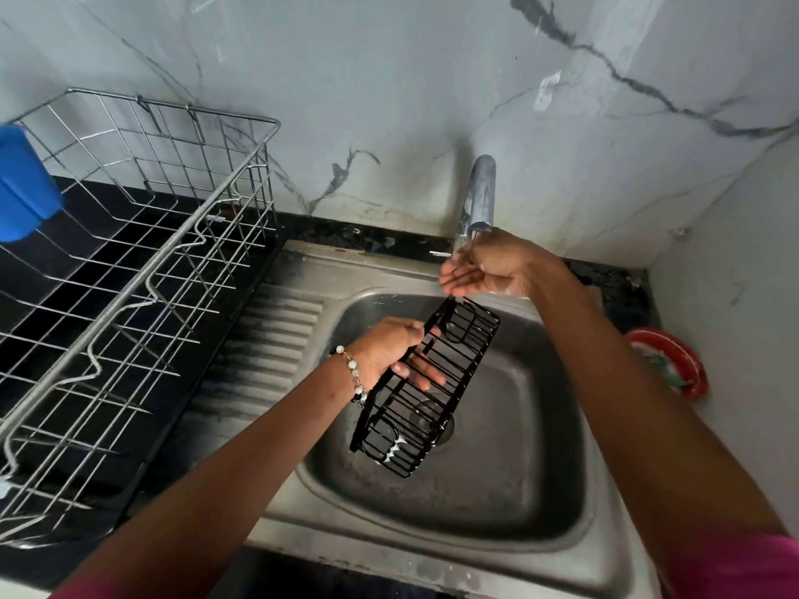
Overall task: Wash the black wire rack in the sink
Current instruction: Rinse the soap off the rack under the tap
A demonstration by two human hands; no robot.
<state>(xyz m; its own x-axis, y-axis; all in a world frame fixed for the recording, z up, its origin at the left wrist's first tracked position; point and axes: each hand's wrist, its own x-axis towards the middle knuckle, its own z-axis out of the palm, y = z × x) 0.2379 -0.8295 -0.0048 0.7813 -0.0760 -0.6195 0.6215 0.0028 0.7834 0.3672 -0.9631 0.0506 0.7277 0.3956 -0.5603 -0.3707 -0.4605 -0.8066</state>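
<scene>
A long black wire rack [449, 361] hangs tilted over the steel sink [575, 551], with white suds at its lower end. My left hand [393, 350] grips the rack's long edge near the middle, fingers curled through the wires. My right hand [484, 265] is held under the spout of the chrome tap [480, 196], palm up and fingers loosely cupped, just above the rack's upper end. It holds nothing. Water runs onto the palm.
A large steel wire dish rack [142, 270] stands on the black counter at the left, beside the sink's ribbed drainboard [268, 339]. A blue plastic item [23, 183] sits at its far left. A red round object [674, 361] lies right of the sink.
</scene>
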